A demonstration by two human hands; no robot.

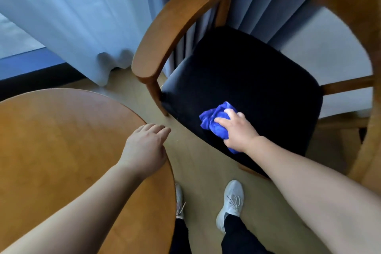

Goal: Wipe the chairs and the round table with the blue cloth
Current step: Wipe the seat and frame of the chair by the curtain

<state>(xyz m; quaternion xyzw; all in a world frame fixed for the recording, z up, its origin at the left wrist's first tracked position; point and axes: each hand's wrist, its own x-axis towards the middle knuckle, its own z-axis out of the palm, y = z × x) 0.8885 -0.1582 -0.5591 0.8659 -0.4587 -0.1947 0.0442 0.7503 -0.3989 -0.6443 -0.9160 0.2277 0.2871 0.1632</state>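
Note:
A wooden armchair [162, 33] with a curved back and a black seat cushion [247, 80] stands to the right. My right hand [239, 128] grips a bunched blue cloth [214, 121] and presses it on the cushion's front edge. The round wooden table [61, 140] fills the lower left. My left hand [146, 148] hovers or rests at the table's right edge, fingers relaxed, holding nothing.
Pale sheer curtains [78, 16] and grey drapes [251, 10] hang behind the chair, reaching the light wood floor [198, 163]. My two feet in grey sneakers [231, 202] stand in the narrow gap between table and chair.

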